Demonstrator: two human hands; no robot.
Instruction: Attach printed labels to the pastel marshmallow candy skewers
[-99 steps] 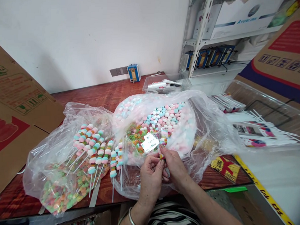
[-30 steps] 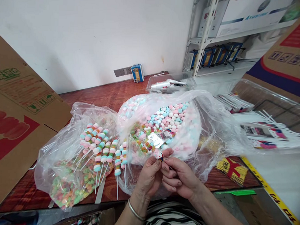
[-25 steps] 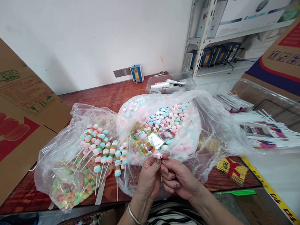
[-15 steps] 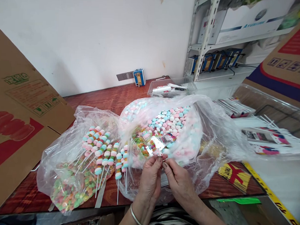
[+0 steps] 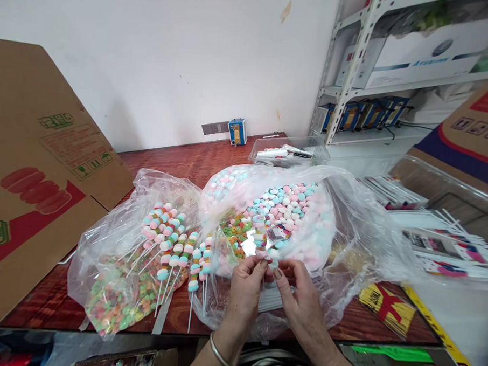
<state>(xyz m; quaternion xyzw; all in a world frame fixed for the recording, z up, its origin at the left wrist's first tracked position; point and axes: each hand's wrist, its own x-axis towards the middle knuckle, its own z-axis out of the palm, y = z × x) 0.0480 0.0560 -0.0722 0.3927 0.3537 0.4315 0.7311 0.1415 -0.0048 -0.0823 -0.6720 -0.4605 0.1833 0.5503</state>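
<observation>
My left hand point(image 5: 245, 286) and my right hand point(image 5: 299, 294) meet at the table's front edge, fingers pinched together on a small clear wrapper point(image 5: 261, 239) holding a candy skewer. The wrapper stands up above a big open plastic bag point(image 5: 347, 230) full of pink, blue and white marshmallow candies point(image 5: 281, 201). Left of it, finished candy skewers point(image 5: 166, 241) on white sticks lie on another plastic bag point(image 5: 103, 247) of small coloured ring candies point(image 5: 113, 307).
A cardboard box point(image 5: 29, 195) leans at the left. A clear tray point(image 5: 288, 150) with pens sits at the back. Printed wrappers and white sticks point(image 5: 443, 243) lie in a clear bin at the right. Metal shelving point(image 5: 362, 69) stands behind. The table is red-brown wood point(image 5: 180, 161).
The view has shifted up and right. My hands stay together on the wrapped skewer, which now stands more upright than a second ago.
</observation>
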